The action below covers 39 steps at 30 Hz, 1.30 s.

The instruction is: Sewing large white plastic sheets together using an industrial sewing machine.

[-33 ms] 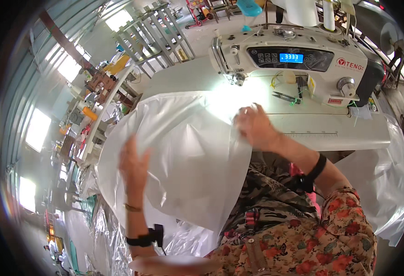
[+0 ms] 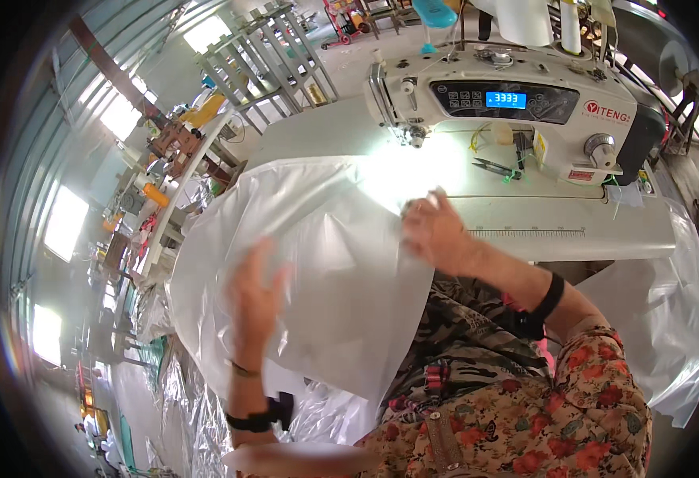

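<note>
Large translucent white plastic sheet (image 2: 349, 267): spread before the person, below and left of the needle area. Left hand (image 2: 255, 291), motion-blurred, over the sheet's left part; thumb apart from fingers, palm wide, contact unclear. Right hand (image 2: 437, 231) at the sheet's right edge, fingers curled; cannot tell whether they grip it.

Surface: pale grey tabletop (image 2: 604, 223), under a white sewing machine (image 2: 525, 139) with lit blue display; bright lamp glare at the needle. Dark slim snips (image 2: 493, 167) lie beneath the machine arm. Beyond, left: grey slatted metal rack (image 2: 315, 68).

Edges: sheet's near corner reaches the person's camouflage-patterned cloth (image 2: 477, 338). Tabletop runs rightward from right hand, ruled scale along it; clear plastic sheeting (image 2: 660, 319) hangs past the right end.
</note>
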Each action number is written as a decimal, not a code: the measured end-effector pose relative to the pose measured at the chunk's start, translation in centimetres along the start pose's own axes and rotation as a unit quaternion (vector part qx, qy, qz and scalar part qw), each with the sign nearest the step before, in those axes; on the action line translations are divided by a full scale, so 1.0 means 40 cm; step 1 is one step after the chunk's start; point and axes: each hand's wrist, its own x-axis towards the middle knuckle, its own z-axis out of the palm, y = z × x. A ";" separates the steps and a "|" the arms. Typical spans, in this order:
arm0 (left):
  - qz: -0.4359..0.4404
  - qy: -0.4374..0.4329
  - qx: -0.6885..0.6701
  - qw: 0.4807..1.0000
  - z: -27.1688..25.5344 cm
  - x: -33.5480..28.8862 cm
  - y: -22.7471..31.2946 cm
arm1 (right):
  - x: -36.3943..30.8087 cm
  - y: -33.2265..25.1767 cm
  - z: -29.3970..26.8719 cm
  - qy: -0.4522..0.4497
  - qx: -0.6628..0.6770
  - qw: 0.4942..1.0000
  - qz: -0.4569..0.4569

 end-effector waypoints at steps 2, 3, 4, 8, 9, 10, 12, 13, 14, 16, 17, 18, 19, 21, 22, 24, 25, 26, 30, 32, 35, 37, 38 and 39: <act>0.228 -0.141 -0.060 0.962 0.066 -0.060 0.146 | -0.001 -0.092 -0.007 0.030 0.123 0.991 -0.044; 0.230 -0.219 -0.028 0.948 0.106 -0.114 0.221 | 0.020 -0.115 -0.012 0.031 0.132 0.990 -0.037; 0.185 -0.255 -0.089 0.945 0.173 -0.153 0.292 | 0.045 -0.136 -0.016 0.014 0.112 0.993 -0.041; 0.073 -0.218 -0.005 0.973 0.304 -0.225 0.280 | 0.128 -0.161 -0.035 -0.301 -0.035 0.952 -0.049; 0.079 -0.152 0.029 0.985 0.308 -0.240 0.235 | 0.120 -0.164 -0.041 -0.347 -0.040 0.936 -0.046; 0.086 -0.105 0.082 0.987 0.298 -0.251 0.173 | 0.096 -0.166 -0.048 -0.218 0.053 0.974 -0.042; -0.010 -0.142 0.172 0.975 0.285 -0.243 0.053 | 0.042 -0.184 -0.043 -0.095 0.148 0.983 -0.047; -0.041 -0.155 0.188 0.969 0.268 -0.246 0.003 | 0.003 -0.207 -0.031 -0.194 0.159 0.966 -0.065; -0.042 -0.152 0.204 0.966 0.263 -0.237 -0.038 | -0.043 -0.233 -0.016 -0.291 0.168 0.938 -0.083; -0.005 -0.121 0.237 0.964 0.258 -0.200 -0.108 | -0.117 -0.274 0.024 -0.389 0.170 0.899 -0.111; -0.030 -0.146 0.223 0.963 0.256 -0.173 -0.140 | -0.143 -0.296 0.054 -0.376 0.160 0.903 -0.133; -0.032 -0.138 0.208 0.968 0.254 -0.148 -0.168 | -0.162 -0.311 0.081 -0.372 0.147 0.903 -0.156; -0.024 -0.127 0.195 0.972 0.249 -0.126 -0.195 | -0.170 -0.321 0.101 -0.368 0.151 0.902 -0.166; -0.033 -0.132 0.204 0.969 0.245 -0.098 -0.231 | -0.158 -0.328 0.100 -0.471 0.076 0.850 -0.221; -0.047 -0.140 0.207 0.967 0.243 -0.092 -0.246 | -0.147 -0.315 0.069 -0.428 0.089 0.870 -0.229; -0.015 -0.122 0.211 0.970 0.240 -0.086 -0.268 | -0.111 -0.302 -0.038 -0.347 0.177 0.906 -0.167; -0.019 -0.125 0.207 0.970 0.241 -0.090 -0.273 | -0.102 -0.283 -0.117 -0.259 0.234 0.923 -0.160; 0.000 -0.111 0.228 0.967 0.240 -0.093 -0.276 | -0.102 -0.256 -0.202 -0.165 0.300 0.927 -0.153; -0.026 -0.126 0.193 0.973 0.223 -0.091 -0.259 | -0.161 -0.180 -0.415 -0.083 0.551 0.829 0.047; -0.012 -0.106 0.183 0.977 0.200 -0.081 -0.227 | -0.176 -0.149 -0.369 -0.102 0.462 0.881 -0.009; -0.048 -0.176 0.206 0.961 0.182 -0.083 -0.121 | -0.224 -0.132 -0.290 -0.201 0.260 0.940 -0.089; -0.085 -0.171 0.130 0.973 0.217 -0.118 -0.002 | -0.253 -0.122 -0.275 -0.310 0.223 0.923 -0.043; 0.013 -0.138 0.100 0.985 0.238 -0.159 0.063 | -0.267 -0.120 -0.280 -0.282 0.244 0.927 -0.030; 0.013 -0.185 -0.024 0.982 0.274 -0.181 0.112 | -0.277 -0.118 -0.290 -0.223 0.270 0.936 -0.021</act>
